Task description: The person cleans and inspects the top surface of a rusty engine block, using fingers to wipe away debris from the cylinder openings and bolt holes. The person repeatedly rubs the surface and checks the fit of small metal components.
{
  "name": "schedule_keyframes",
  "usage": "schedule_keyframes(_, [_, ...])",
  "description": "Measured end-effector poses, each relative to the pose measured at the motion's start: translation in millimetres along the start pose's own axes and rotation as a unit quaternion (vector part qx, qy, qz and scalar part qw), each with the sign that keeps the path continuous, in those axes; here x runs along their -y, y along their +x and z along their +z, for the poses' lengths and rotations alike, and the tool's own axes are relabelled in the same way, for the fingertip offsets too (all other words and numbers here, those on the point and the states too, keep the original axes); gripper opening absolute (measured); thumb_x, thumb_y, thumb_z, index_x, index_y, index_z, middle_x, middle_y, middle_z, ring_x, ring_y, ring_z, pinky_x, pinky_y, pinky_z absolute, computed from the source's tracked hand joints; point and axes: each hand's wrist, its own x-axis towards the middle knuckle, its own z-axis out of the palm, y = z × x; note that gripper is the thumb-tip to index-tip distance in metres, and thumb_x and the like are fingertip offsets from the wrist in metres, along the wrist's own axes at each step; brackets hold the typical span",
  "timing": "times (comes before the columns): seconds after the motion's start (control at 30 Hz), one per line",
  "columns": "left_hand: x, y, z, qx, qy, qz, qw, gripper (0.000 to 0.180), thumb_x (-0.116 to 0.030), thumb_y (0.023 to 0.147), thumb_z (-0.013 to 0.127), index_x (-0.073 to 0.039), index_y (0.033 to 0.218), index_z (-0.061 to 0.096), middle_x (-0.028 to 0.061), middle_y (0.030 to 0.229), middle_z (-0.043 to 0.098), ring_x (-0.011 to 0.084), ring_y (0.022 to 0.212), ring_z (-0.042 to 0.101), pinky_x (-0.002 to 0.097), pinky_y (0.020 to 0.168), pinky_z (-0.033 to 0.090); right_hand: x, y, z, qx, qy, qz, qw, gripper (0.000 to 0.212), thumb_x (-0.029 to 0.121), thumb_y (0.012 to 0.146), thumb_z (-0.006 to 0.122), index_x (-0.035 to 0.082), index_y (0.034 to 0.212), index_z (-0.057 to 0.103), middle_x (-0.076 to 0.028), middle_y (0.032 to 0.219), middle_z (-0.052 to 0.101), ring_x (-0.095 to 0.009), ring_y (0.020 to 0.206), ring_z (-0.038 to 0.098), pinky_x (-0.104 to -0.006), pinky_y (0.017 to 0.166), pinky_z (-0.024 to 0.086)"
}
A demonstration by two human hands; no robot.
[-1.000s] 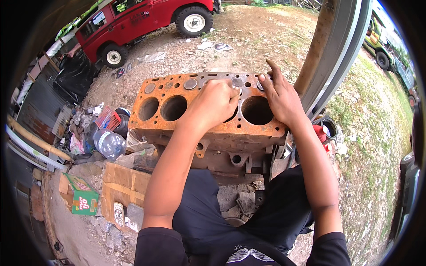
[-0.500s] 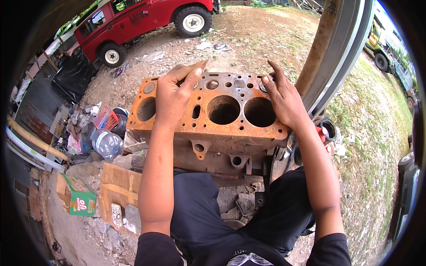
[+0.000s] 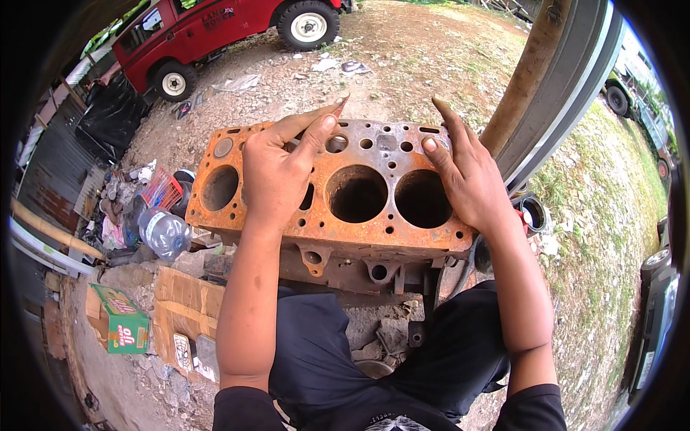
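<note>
A rusty engine block [image 3: 316,233] stands before my knees, its flat top face pierced by large round cylinder bores and several smaller holes. My left hand [image 3: 282,161] is over the left half of that face, fingers stretched toward the far edge and thumb apart from them. Nothing shows in its grasp; its palm side is hidden. Toward the right end, my right hand [image 3: 466,169] lies with fingers spread along the far right corner, beside the rightmost bore [image 3: 422,200]. Its thumb tip is over the face behind that bore.
A wooden post [image 3: 525,72] and metal column rise just beyond the right corner. Left lie a clear plastic bottle [image 3: 165,233], a red basket [image 3: 162,190], flattened cardboard [image 3: 188,309] and a green box [image 3: 122,320]. A red vehicle [image 3: 215,36] is parked beyond. A black container [image 3: 533,213] stands right.
The view has shifted, so the block looks larger and its left end sits farther left. My left hand's fingertips have moved slightly right; my right hand stays at the far right corner.
</note>
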Motion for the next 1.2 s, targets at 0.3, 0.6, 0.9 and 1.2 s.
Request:
schedule_keyframes(0.3, [1,-3,-16,0.005,-0.032,-0.013,0.999,0.026,-0.021,0.105,0.077,0.001,0.117,0.084,0.0066,0.095,0.084,0.0069,0.076,0.064,0.0247,0.071,0.051,1,-3,1,-0.009,-0.034,-0.016,0.999,0.077,0.061,0.112,0.049,0.012,0.169,0.038,-0.033,0.145,0.06,-0.049,0.136,0.061,-0.0539,0.114,0.049])
schedule_keyframes(0.6, [-9,-8,-18,0.013,-0.034,0.023,0.999,0.025,-0.018,0.105,0.076,0.003,0.117,0.083,0.0082,0.096,0.083,0.0079,0.077,0.065,0.0245,0.074,0.052,-3,-2,5,-0.018,-0.027,-0.003,0.999,0.076,0.064,0.112,0.048,0.014,0.169,0.039,-0.028,0.153,0.058,-0.047,0.143,0.057,-0.0539,0.117,0.047])
schedule_keyframes(0.9, [3,-4,-16,0.017,0.014,0.001,1.0,0.024,-0.015,0.105,0.077,0.0,0.122,0.083,0.0031,0.092,0.08,0.0069,0.079,0.063,0.0243,0.074,0.05,5,-1,1,0.017,-0.039,0.018,0.999,0.078,0.066,0.112,0.045,0.016,0.171,0.038,-0.029,0.16,0.053,-0.046,0.15,0.05,-0.053,0.123,0.042])
schedule_keyframes(1.2, [1,-7,-11,0.016,-0.014,0.002,1.0,0.024,-0.012,0.102,0.079,-0.003,0.124,0.083,0.0023,0.097,0.081,0.007,0.083,0.066,0.0245,0.077,0.052,-2,-2,4,-0.016,-0.042,-0.006,0.999,0.081,0.068,0.11,0.049,0.012,0.168,0.042,-0.032,0.15,0.059,-0.047,0.14,0.059,-0.0533,0.117,0.047])
